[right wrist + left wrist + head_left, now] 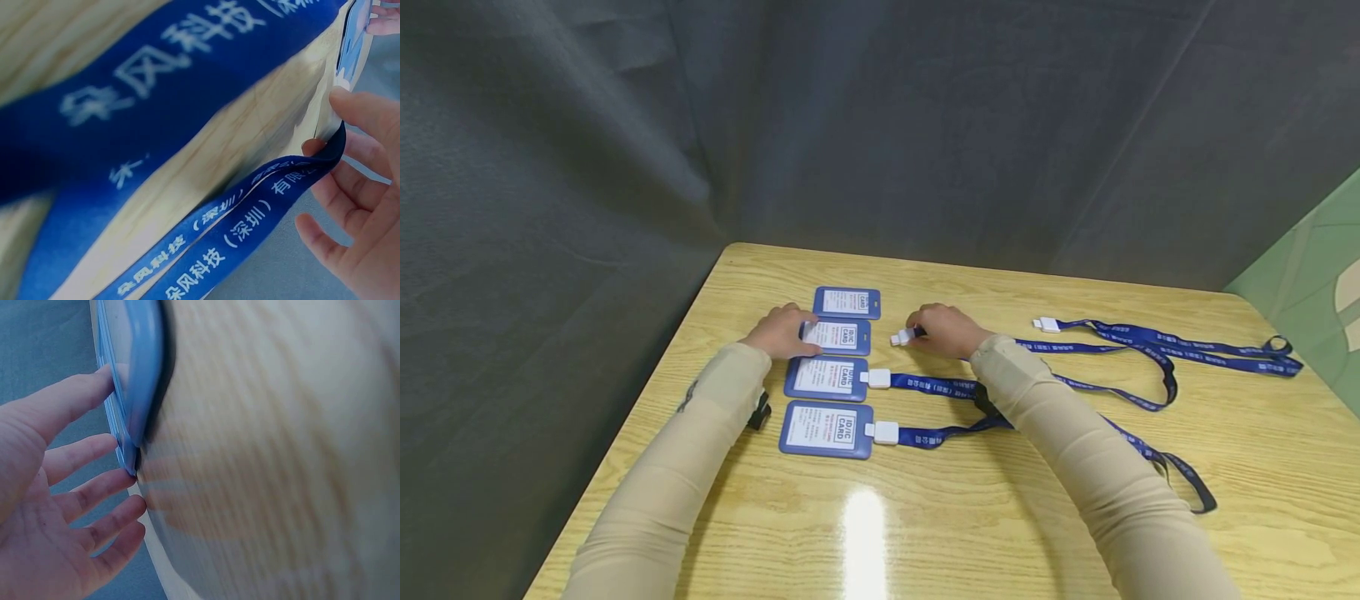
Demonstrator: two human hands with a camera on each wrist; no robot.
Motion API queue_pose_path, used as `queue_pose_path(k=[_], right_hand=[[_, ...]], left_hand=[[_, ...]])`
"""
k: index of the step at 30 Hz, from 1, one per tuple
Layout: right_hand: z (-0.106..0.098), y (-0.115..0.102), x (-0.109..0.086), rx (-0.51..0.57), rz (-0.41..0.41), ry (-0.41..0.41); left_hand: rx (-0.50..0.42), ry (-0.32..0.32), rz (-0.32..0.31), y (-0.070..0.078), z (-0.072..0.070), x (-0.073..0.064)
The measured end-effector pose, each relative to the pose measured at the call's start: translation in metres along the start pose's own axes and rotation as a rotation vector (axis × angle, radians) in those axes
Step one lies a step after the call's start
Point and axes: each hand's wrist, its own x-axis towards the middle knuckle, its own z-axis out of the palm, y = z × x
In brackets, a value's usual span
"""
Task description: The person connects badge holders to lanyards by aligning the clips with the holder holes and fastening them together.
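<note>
My left hand (pixel 781 332) is at the left end of a blue ID card holder (pixel 848 337), second from the back in a column. Its thumb and forefinger span that end; in the left wrist view the other fingers (pixel 106 515) spread beside the blue edge. To the right, my right hand (pixel 947 327) pinches a blue lanyard (pixel 247 215) near its white clip (pixel 907 337). The clip points left toward the card holder, with a gap between them. In the right wrist view the printed strap trails away from the fingers.
The rearmost card holder (pixel 847 302) has no lanyard on it. Two nearer holders, the third (pixel 825 379) and the front one (pixel 826 429), are joined to lanyards running under the right forearm. Another lanyard (pixel 1180 343) lies at the right. A dark curtain (pixel 970 133) hangs behind the table.
</note>
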Motion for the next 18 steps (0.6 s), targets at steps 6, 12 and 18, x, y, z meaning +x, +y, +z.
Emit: queue_pose_path(k=[6,12,18], right_hand=[[-0.0002,-0.0018,0.0008,-0.005,-0.014,0.008],[-0.0011,-0.0038,0.0008,-0.009,-0.025,0.023],[-0.0012,-0.006,0.0013,-0.011,-0.028,0.024]], left_hand=[[-0.01,-0.002,-0.013,0.0014,-0.0008,-0.001],[-0.02,-0.003,-0.019,0.0023,-0.0017,-0.0016],[-0.015,-0.003,-0.015,0.0029,-0.0021,-0.0031]])
